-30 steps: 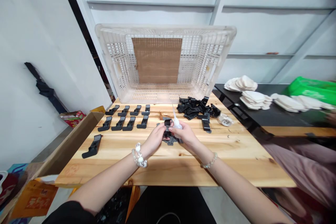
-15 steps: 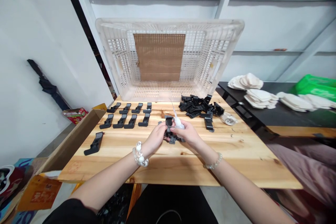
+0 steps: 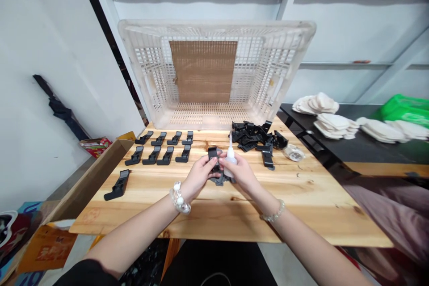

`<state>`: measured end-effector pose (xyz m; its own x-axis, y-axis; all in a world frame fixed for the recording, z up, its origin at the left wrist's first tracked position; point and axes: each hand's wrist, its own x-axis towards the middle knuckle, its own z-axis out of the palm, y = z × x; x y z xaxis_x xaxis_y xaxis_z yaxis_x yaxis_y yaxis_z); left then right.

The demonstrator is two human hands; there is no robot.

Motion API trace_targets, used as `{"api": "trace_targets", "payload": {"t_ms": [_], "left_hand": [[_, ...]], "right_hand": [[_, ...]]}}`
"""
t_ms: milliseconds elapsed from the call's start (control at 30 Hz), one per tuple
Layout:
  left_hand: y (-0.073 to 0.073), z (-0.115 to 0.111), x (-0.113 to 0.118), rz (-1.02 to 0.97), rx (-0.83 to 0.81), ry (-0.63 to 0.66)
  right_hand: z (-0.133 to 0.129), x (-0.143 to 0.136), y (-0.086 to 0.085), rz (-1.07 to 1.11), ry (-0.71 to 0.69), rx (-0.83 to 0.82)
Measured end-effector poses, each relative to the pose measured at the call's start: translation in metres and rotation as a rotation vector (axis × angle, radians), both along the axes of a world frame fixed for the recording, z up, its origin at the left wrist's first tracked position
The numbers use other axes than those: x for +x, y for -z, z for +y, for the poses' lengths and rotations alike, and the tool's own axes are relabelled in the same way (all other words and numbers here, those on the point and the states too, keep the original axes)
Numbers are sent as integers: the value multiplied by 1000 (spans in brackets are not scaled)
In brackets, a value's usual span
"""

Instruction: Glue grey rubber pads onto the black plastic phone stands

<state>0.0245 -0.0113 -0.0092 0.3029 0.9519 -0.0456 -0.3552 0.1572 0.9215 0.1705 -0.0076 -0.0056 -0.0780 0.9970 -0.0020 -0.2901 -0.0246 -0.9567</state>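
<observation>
Closed around a black plastic part (image 3: 212,153), my left hand (image 3: 200,173) holds it over the middle of the wooden table. My right hand (image 3: 241,170) grips a small white squeeze bottle (image 3: 230,157) with a thin nozzle pointing up; its fingertips also meet the black part. Beneath the hands lie small dark grey pieces (image 3: 219,181), partly covered by them. To the left, several black parts (image 3: 153,155) of similar look stand in rows, with a single black part (image 3: 117,185) nearer me. A heap of black parts (image 3: 254,136) lies to the right.
A white plastic basket (image 3: 214,28) lies on its side at the table's back, with cardboard (image 3: 204,71) inside. A tape roll (image 3: 294,153) sits by the heap. White pads (image 3: 335,126) are stacked on a black table at right. An open carton (image 3: 90,174) stands left.
The bottle has turned more upright and its nozzle has swung right, away from the black part. The black part has turned in my left hand, its top now facing differently.
</observation>
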Motion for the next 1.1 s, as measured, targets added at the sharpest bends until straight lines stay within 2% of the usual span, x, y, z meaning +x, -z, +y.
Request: {"api": "trace_targets", "payload": {"t_ms": [200, 367, 667, 933, 1100], "left_hand": [[-4, 3, -6, -21, -59, -25], [-6, 2, -7, -17, -103, -6], [-6, 5, -8, 7, -143, -5], [-8, 3, -5, 72, -199, 61], [-10, -1, -4, 99, -202, 140]], "right_hand": [[10, 23, -7, 16, 56, 9], [23, 37, -3, -6, 81, 10], [31, 58, -8, 142, 199, 72], [27, 68, -24, 307, 197, 81], [25, 72, -26, 341, 262, 102]]}}
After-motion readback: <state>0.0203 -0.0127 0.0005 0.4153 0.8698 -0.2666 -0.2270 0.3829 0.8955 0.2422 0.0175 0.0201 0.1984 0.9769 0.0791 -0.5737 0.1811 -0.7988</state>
